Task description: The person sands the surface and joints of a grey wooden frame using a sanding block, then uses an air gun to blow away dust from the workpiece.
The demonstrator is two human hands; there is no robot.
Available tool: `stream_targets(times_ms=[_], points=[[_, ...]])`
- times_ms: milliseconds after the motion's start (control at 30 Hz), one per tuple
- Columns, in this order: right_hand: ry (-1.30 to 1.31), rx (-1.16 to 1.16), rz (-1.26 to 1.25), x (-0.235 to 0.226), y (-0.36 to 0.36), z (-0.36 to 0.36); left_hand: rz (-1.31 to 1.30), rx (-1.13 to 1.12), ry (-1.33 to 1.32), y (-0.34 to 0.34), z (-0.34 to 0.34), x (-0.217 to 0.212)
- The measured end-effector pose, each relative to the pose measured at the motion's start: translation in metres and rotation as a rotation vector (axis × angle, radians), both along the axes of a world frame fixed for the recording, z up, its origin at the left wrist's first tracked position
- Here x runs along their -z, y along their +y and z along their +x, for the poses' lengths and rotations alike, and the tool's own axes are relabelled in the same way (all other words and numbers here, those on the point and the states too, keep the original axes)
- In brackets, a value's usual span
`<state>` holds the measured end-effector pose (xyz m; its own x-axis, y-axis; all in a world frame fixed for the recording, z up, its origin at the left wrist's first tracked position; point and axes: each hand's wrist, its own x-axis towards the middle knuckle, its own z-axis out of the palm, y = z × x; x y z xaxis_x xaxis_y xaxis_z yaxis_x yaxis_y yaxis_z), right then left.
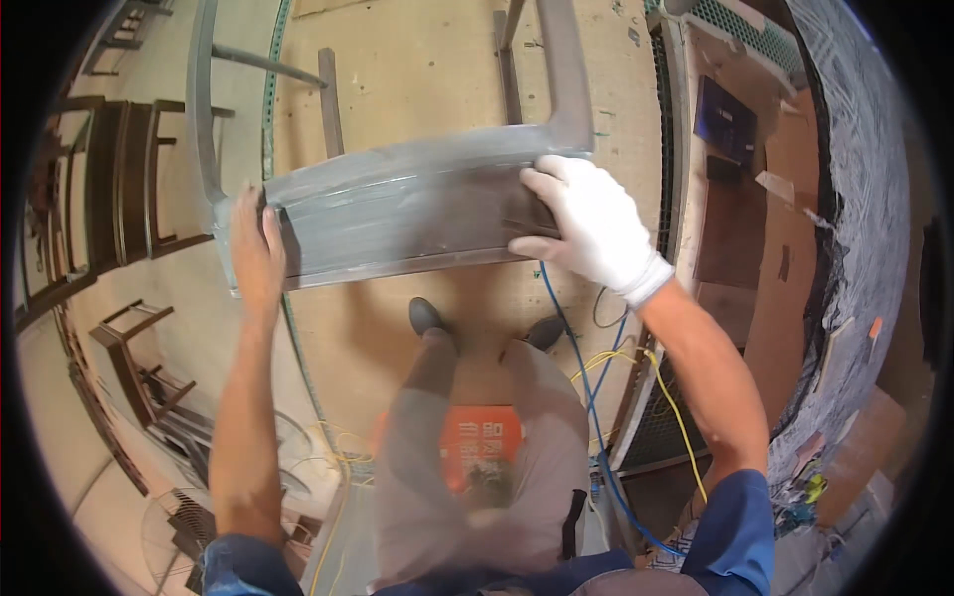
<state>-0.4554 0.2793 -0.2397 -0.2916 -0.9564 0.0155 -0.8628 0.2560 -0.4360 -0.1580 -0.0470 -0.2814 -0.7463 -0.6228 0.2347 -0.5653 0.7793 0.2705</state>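
Grey-brown wood made up the chair frame (407, 161), which lay crosswise before the body, its broad curved panel (397, 223) nearest and its long side rails (566, 79) reaching away over the tan floor (427, 79). The hands were well apart, one at each end of the panel: the bare left hand (258, 248) gripped the left end, fingers pointing up along the edge, while the right hand (593, 221), in a white glove (596, 204), was spread over the right end, its thumb near the lower edge; whether it also pinched the dark patch (527, 211) under its fingers could not be told. With hands at the two ends alone, the frame seemed liable to twist or tip if one side gave first, and glove fabric might have slipped sooner than skin. A rough edge could have scraped the unprotected left fingers. Dark shoes (425, 316) showed just past the panel's near edge, so a dropped frame might have struck the toes. A blue hose (594, 417) and a yellow cable (680, 417) ran to the right, where a sideways step could have snagged; to the left, dark wooden chairs (134, 189) risked a knock from any wide swing.
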Motion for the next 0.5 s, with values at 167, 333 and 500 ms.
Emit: stream_targets(times_ms=[167, 333, 500], points=[[0.189, -0.088, -0.088, 0.041, 0.035, -0.047, 0.026, -0.029, -0.097, -0.056, -0.039, 0.036], [0.109, -0.196, -0.162, 0.031, -0.052, 0.01, 0.004, -0.044, 0.062, -0.042, -0.055, 0.029], [0.221, -0.271, -0.212, 0.032, -0.002, -0.04, -0.06, -0.025, 0.127, -0.04, -0.039, 0.04]])
